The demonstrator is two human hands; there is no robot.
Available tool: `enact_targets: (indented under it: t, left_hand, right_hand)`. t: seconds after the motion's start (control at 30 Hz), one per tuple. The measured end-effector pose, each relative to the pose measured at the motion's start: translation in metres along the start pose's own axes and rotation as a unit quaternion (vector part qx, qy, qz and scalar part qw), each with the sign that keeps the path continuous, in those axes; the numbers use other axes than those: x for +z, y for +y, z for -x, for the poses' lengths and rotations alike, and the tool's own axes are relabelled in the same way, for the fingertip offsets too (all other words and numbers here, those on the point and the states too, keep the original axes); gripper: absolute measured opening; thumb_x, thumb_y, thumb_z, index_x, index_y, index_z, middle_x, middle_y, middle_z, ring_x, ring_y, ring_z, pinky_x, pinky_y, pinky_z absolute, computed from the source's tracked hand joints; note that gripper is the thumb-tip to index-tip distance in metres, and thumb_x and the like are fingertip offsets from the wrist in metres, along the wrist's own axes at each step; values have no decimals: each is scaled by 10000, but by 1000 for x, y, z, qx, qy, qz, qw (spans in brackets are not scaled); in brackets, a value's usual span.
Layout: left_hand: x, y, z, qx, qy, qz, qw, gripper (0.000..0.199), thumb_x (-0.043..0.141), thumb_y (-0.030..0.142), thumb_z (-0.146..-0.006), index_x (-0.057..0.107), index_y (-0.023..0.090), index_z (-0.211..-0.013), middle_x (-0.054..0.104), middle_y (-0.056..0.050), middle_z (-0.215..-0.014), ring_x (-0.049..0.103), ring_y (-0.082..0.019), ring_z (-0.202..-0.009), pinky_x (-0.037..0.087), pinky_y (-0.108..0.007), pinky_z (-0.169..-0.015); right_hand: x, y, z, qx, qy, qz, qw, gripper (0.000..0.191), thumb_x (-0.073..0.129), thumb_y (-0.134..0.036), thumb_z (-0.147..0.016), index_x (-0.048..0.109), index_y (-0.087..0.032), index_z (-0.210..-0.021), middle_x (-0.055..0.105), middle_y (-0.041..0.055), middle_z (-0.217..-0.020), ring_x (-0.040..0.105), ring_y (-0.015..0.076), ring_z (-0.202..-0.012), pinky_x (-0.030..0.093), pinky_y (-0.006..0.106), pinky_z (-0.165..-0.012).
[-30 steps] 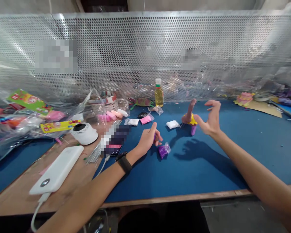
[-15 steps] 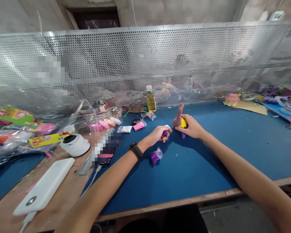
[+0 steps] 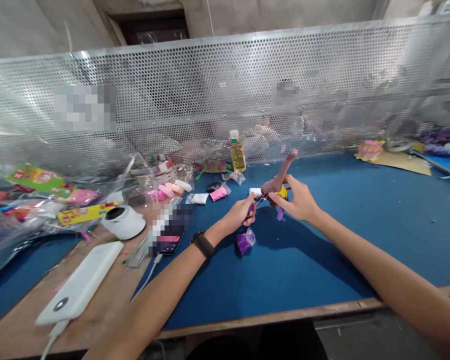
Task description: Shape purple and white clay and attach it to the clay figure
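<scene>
In the head view, the clay figure [image 3: 279, 182] stands above the blue mat [image 3: 266, 275], its long neck slanting up and rightward; the right hand's [image 3: 300, 200] fingers grip its yellow part. The left hand's [image 3: 242, 214] fingers curl around something purple [image 3: 250, 209].

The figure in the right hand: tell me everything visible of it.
The clay-like figure looks matte: a long mauve stem leaning right from a rounded base, with yellow and purple parts below. The right hand grips it, partly hiding the yellow. Whether it touches the blue tabletop is unclear.
</scene>
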State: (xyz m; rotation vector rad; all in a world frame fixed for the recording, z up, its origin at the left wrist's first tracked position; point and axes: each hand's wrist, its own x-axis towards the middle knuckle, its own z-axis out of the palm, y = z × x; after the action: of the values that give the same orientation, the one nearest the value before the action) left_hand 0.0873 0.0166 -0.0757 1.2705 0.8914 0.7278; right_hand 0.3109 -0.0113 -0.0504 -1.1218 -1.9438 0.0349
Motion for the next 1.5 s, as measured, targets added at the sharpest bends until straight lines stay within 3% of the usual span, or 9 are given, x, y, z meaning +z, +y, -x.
enact_targets:
  t: [0.07,0.17,0.3,0.47,0.73,0.9,1.1,1.27,1.5]
  left_hand:
    - [2,-2,2,-8,-8,20,1000,702,259,784,-984,451,197,-650,327,64,-508,336,-65,-367,213,-202,-383]
    - [6,-5,3,25,10,-14,1000,795,136,813,-968,508,189,-646,419,20,-479,410,-97,-386,289,-232,-408]
    - [8,-8,3,49,-6,-60,997,826,151,821,-963,580,168,-694,552,-35,-512,507,-129,-443,374,-257,-470]
    - [9,-9,-2,-5,-66,65,996,753,138,753,-1006,574,171,-812,539,-13,-571,488,-126,-448,366,-248,-468]
    - [12,-8,-3,-37,-96,162,981,678,198,741,-1016,546,172,-893,525,4,-655,454,-106,-500,380,-219,-512]
    - [15,-5,-3,-34,-73,169,982,718,174,754,-1009,547,162,-846,533,-8,-632,478,-112,-488,387,-234,-497]
    - [20,-5,-4,27,-35,180,983,716,273,777,-991,585,147,-852,555,-13,-608,464,-103,-443,351,-232,-440]
    - [18,-4,-3,6,-42,157,987,754,232,807,-973,557,160,-760,530,-3,-555,488,-105,-419,365,-235,-441]
    - [19,-9,-6,12,8,129,991,725,261,764,-1001,570,170,-724,535,-9,-516,494,-112,-432,377,-244,-461]
  right_hand:
    - [5,-14,4,-14,-6,-7,1000,297,613,-501,-948,547,-236,-1064,713,99,-1032,691,296,-935,534,440,-797]
    - [9,-28,8,-29,-20,-4,999,278,616,-479,-947,532,-237,-1057,703,96,-1028,679,293,-917,523,425,-771]
    - [9,-33,10,-37,-40,2,999,273,609,-471,-952,527,-241,-1073,695,91,-1032,674,291,-927,531,420,-794]
    - [8,-32,10,-36,-63,33,997,311,588,-500,-961,551,-256,-1151,707,117,-1136,676,329,-1019,543,455,-851]
    - [5,-28,7,-49,-65,58,995,336,605,-497,-953,573,-255,-1183,705,121,-1189,661,350,-1112,542,495,-933]
    - [5,-27,8,-63,-58,66,994,364,627,-491,-946,572,-258,-1220,689,117,-1271,643,350,-1186,539,510,-979]
    - [8,-29,10,-72,-66,65,993,418,644,-485,-944,563,-268,-1292,670,116,-1335,626,354,-1243,535,533,-1024]
    - [8,-28,9,-62,-52,66,995,420,641,-500,-947,573,-272,-1293,681,115,-1320,630,365,-1237,531,550,-1029]
    - [9,-29,8,-68,-48,59,995,413,642,-496,-948,579,-277,-1293,691,106,-1306,637,358,-1225,524,540,-1032]
